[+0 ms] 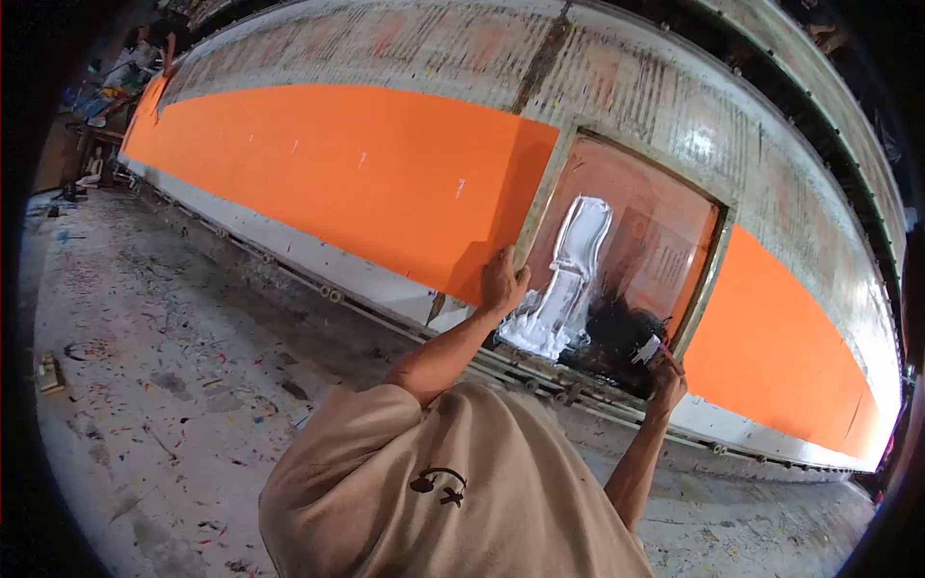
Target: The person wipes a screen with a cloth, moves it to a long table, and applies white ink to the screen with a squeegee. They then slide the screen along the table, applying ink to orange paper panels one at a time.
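Note:
A screen printing frame (pixel 551 188) lies across the orange sheet (pixel 337 183). White ink (pixel 576 260) is smeared down the left part of its reddish mesh, and a black patch (pixel 617 332) covers the lower right. My left hand (pixel 504 279) is closed on the left side bar of the frame near its lower end. At the lower right corner, my right hand (pixel 667 379) is closed round the frame's edge. A small whitish piece (pixel 647 349) sits by its fingertips; I cannot make out what it is.
The sheet rests on a long, streaked printing table (pixel 385 53) with a metal rail (pixel 332 294) along its near edge. The floor (pixel 173 385) is speckled with paint. Assorted clutter (pixel 116 82) and part of another person's arm (pixel 170 53) appear at the far left.

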`<act>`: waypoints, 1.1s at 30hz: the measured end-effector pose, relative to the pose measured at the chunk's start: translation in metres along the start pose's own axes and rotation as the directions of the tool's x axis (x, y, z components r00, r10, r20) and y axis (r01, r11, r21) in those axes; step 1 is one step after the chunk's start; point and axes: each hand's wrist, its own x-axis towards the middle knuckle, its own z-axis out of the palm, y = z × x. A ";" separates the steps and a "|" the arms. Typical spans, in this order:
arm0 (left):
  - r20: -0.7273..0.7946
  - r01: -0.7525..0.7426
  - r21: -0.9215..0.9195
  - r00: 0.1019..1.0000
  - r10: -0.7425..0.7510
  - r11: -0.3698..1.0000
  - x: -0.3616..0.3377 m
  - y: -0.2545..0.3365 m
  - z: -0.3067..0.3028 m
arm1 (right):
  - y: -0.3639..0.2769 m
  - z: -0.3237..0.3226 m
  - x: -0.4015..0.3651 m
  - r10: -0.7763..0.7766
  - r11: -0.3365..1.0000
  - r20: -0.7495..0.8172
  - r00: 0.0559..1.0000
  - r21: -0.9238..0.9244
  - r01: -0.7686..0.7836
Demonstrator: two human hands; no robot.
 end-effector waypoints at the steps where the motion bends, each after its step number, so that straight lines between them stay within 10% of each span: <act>1: 0.014 0.009 0.011 1.000 -0.009 1.000 -0.002 0.002 -0.004 | -0.002 0.002 -0.004 -0.045 0.999 0.038 0.998 -0.003 0.045; 11: 0.053 0.009 0.044 0.999 -0.011 0.999 0.004 0.005 -0.001 | 0.001 0.024 0.002 0.031 0.895 0.023 0.999 -0.446 -0.017; 13: 0.046 -0.001 0.033 0.999 0.000 0.999 0.003 -0.002 0.000 | -0.008 0.091 -0.014 -0.408 0.320 0.324 0.853 -0.825 0.466; 16: 0.069 0.029 0.108 0.997 -0.036 0.994 0.004 0.006 -0.006 | -0.081 0.222 0.010 -0.183 0.100 0.686 0.704 -0.699 0.708; 20: 0.083 -0.016 0.094 0.997 0.008 0.995 0.001 0.000 -0.006 | -0.098 0.316 0.095 -0.150 0.085 0.795 0.588 -0.582 0.809; 22: 0.103 0.039 0.102 0.993 -0.050 0.994 0.005 0.008 -0.012 | -0.043 0.324 0.105 -0.458 0.020 0.656 0.599 -0.666 0.745; 28: 0.075 0.093 0.041 0.993 -0.096 0.995 0.006 0.005 -0.005 | -0.055 0.284 0.004 -0.215 0.165 0.775 0.595 -0.571 0.804; 30: 0.048 0.086 0.085 0.995 -0.091 0.993 0.006 0.009 -0.008 | -0.092 0.286 0.036 0.095 0.202 0.815 0.572 -0.578 0.790; 31: 0.033 0.073 0.085 0.997 -0.076 0.994 0.006 0.011 -0.009 | -0.097 0.292 0.056 0.052 0.480 0.796 0.603 -0.550 0.684; 33: 0.010 0.097 -0.025 0.995 -0.097 0.995 0.003 0.013 -0.007 | -0.115 0.309 0.080 -0.096 0.379 0.778 0.621 -0.548 0.745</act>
